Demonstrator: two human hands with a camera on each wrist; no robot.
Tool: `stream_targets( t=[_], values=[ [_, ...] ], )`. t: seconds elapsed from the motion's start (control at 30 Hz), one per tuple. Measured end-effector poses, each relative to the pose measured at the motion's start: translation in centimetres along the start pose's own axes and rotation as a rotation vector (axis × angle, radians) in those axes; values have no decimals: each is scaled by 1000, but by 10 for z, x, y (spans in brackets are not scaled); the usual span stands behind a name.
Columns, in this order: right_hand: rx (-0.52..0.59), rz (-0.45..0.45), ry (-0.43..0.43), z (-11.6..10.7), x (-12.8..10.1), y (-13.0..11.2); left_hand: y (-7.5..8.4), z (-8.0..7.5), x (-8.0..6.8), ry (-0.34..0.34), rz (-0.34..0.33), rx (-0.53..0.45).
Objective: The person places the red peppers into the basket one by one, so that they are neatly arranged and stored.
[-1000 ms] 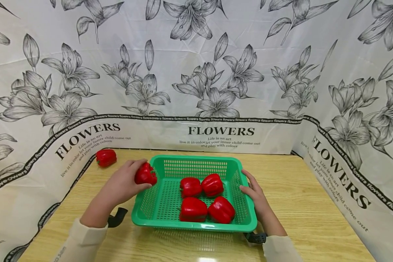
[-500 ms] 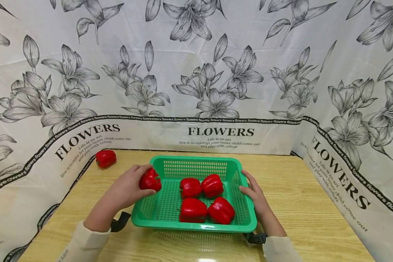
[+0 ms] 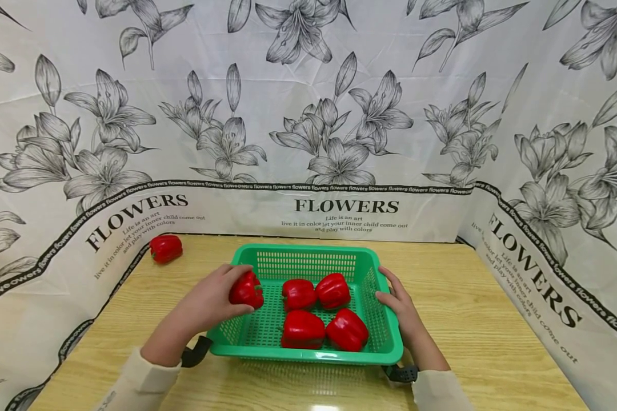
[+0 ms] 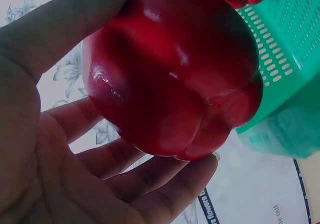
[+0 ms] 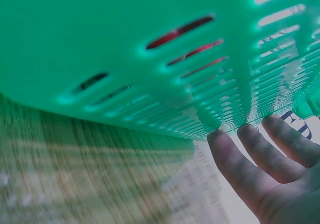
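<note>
My left hand (image 3: 213, 299) grips a red bell pepper (image 3: 247, 290) at the left end of a green perforated basket (image 3: 308, 355). In the left wrist view the thumb lies over the top of that bell pepper (image 4: 175, 69) and the fingers curl beneath, its lobed end facing the camera. Several more red bell peppers (image 3: 303, 329) lie in the basket, grouped towards its right half. At the basket's right side my right hand (image 3: 406, 308) holds the rim, thumb over the edge. Its fingertips (image 5: 220, 139) press the slotted outer wall in the right wrist view.
Another red bell pepper (image 3: 167, 249) lies on the wooden table (image 3: 493, 319) at its back left corner. White cloth printed with flowers (image 3: 334, 148) encloses the table at the back and both sides. Black wrist mounts (image 3: 196, 351) sit below the hands.
My left hand has carried its bell pepper rightward and slightly down, from beside the basket's left rim to over its inside. The right hand and basket have stayed put.
</note>
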State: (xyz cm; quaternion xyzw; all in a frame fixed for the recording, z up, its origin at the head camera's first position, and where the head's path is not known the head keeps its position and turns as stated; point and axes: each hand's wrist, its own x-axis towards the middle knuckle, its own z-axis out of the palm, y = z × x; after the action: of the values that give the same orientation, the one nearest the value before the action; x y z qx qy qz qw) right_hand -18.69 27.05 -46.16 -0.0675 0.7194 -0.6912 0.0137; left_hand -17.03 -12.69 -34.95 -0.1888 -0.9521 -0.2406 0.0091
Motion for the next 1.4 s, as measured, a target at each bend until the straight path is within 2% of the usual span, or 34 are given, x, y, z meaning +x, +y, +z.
stream_targets(
  t=[0.37,1.03,1.23,1.4],
  values=[
    [-5,5,3,0,0,0,2,12,2,-68,-7,-7],
    [-14,5,10,0,0,-1,7,15,-1,-173,-22,33],
    [-19,7,14,0,0,-1,6,16,1,-210,10,47],
    [-19,-1,11,0,0,-1,3,19,6,-252,78,82]
  ],
)
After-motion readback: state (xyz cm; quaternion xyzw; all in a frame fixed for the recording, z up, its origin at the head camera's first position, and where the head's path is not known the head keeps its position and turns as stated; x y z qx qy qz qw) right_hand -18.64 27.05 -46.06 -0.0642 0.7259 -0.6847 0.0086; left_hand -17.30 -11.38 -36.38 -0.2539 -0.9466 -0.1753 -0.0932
